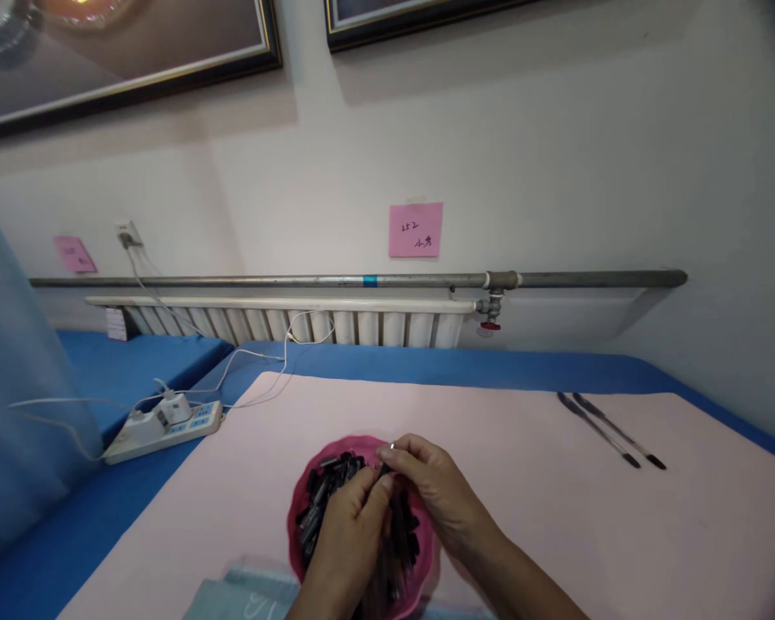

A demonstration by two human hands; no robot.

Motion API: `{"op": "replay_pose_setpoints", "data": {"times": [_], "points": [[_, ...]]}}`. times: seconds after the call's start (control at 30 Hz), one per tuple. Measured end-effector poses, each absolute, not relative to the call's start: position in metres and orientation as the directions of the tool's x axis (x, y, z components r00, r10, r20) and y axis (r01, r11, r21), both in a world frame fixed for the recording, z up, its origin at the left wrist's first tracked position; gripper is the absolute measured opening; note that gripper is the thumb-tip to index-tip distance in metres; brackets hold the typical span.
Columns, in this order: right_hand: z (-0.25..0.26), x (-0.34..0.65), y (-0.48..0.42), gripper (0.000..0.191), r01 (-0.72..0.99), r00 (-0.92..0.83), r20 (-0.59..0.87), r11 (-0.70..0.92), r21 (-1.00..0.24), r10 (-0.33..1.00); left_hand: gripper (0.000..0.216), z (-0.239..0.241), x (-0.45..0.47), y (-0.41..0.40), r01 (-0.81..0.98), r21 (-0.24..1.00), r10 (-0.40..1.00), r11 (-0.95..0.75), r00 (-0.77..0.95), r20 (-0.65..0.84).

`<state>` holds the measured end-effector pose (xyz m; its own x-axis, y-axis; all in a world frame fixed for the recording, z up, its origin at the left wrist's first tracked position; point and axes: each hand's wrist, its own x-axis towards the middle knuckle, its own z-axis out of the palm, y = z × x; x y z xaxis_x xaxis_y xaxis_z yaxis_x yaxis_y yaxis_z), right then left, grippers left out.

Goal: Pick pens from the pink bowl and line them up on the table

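Pinched between the fingertips of your left hand [349,525] and right hand [436,486] is a small dark piece [385,470], mostly hidden by your fingers, a bright tip showing, just above the bowl [368,443]; around it stretches a blue-covered table [393,362], then a pale pink sheet [504,499] over it, a light blue cloth [245,598] at the near edge, a white power strip [142,444] with adapters plugged in at the left, and two slim tools [622,434] side by side at the right; your hands and wrists block part of the bowl, which is heaped with short dark pieces [316,508]; its pink rim is scalloped, the sheet looks smooth, and the pieces are narrow, some of them glossy.
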<state>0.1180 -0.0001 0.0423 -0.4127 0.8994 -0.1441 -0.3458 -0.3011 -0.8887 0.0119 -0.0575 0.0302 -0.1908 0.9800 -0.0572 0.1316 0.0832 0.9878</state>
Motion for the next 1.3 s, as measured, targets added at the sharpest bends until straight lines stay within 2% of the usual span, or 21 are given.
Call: {"op": "replay_pose_setpoints", "data": {"times": [0.17,0.3,0.47,0.63,0.8,0.9,1.1,1.3], "points": [[0.0419,0.1174,-0.0001,0.023,-0.347,-0.458,-0.116,-0.297,-0.890,0.881,0.036,0.0299,0.0113,-0.0572,0.140,0.987,0.980,0.084,-0.189,-0.057],[0.0411,0.1179,-0.0005,0.022,-0.306,-0.386,-0.130,-0.260,-0.916,0.913,0.034,0.0296,0.0110,-0.0576,0.168,0.983,0.982,0.069,-0.186,-0.037],[0.0444,0.1179,-0.0015,0.022,-0.324,-0.438,-0.107,-0.268,-0.907,0.893,0.031,0.0303,0.0104,-0.0581,0.178,0.982,0.980,0.066,-0.196,-0.030],[0.0438,0.1179,-0.0008,0.020,-0.258,-0.340,-0.100,-0.195,-0.946,0.935,0.029,0.0296,0.0101,-0.0573,0.241,0.968,0.986,0.067,-0.162,-0.028],[0.0424,0.1184,0.0013,0.019,-0.268,-0.407,-0.074,-0.196,-0.943,0.911,0.027,0.0288,0.0090,-0.0560,0.203,0.975,0.986,0.088,-0.158,-0.056],[0.0406,0.1188,0.0024,0.020,-0.240,-0.361,-0.065,-0.160,-0.957,0.930,0.028,0.0311,0.0091,-0.0569,0.226,0.971,0.986,0.081,-0.158,-0.046],[0.0408,0.1191,0.0028,0.018,-0.286,-0.423,-0.085,-0.222,-0.932,0.902,0.027,0.0330,0.0095,-0.0582,0.208,0.973,0.985,0.101,-0.156,-0.069],[0.0426,0.1198,0.0023,0.016,-0.302,-0.413,-0.111,-0.252,-0.920,0.904,0.027,0.0308,0.0091,-0.0566,0.274,0.958,0.987,0.078,-0.158,-0.035]]}}
